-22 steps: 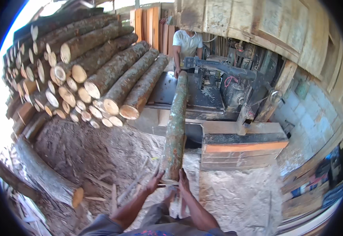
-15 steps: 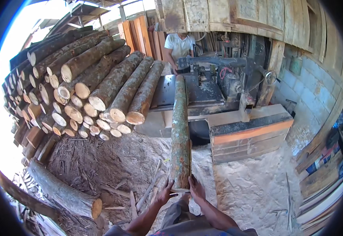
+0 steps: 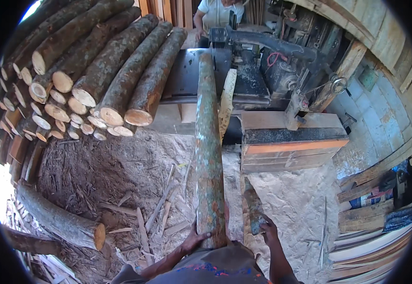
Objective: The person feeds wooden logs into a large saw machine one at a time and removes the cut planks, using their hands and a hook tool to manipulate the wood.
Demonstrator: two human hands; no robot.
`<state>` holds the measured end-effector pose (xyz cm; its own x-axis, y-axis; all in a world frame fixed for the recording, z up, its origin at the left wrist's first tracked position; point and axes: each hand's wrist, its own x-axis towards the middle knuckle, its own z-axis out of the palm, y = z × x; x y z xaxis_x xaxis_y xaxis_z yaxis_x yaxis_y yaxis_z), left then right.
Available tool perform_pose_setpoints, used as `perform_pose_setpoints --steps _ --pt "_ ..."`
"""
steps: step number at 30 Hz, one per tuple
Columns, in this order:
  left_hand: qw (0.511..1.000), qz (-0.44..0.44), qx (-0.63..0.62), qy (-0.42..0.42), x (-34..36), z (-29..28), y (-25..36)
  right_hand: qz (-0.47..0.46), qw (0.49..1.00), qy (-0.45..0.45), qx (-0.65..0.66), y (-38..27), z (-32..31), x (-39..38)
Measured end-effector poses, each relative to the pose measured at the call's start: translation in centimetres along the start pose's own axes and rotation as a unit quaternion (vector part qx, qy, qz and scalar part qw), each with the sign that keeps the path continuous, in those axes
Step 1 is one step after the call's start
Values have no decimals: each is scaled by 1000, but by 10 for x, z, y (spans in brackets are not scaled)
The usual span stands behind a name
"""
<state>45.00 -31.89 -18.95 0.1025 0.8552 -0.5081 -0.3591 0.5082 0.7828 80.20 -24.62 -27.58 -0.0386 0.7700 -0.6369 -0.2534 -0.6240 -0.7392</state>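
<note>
A long bark-covered log (image 3: 207, 142) runs from my body up to the black steel sawing machine table (image 3: 177, 85). My left hand (image 3: 197, 236) grips the log's near end from the left, close against my body. My right hand (image 3: 268, 227), off the log to the right, is closed on a narrow bark-covered offcut (image 3: 252, 203). Beside the log's far half, a pale freshly cut slab (image 3: 227, 102) leans at the table's front edge.
A tall log stack (image 3: 87, 85) fills the upper left; a loose log (image 3: 59, 213) lies below it. A co-worker (image 3: 215, 14) stands behind the machine (image 3: 281, 66). At right are a wooden housing (image 3: 286, 158), a block wall (image 3: 367, 113) and stacked boards (image 3: 367, 246). Wood scraps litter the floor.
My right hand has left the log and now holds the bark offcut. The log's near end is closer to my body. A pale slab shows beside the log. My view has tilted down.
</note>
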Motion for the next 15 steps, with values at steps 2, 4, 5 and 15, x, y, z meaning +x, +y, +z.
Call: perform_pose_setpoints --steps 2,4,5,15 --pt "1000 -3 -27 8 43 -1 43 16 997 71 10 -15 -3 5" --pt "997 -5 -70 21 86 -5 98 43 995 94 15 -32 2 33" --pt "996 -11 -85 32 100 -6 134 62 993 101 19 -35 11 45" --pt "992 94 -69 -42 393 -135 263 102 978 104 148 -108 97 116"
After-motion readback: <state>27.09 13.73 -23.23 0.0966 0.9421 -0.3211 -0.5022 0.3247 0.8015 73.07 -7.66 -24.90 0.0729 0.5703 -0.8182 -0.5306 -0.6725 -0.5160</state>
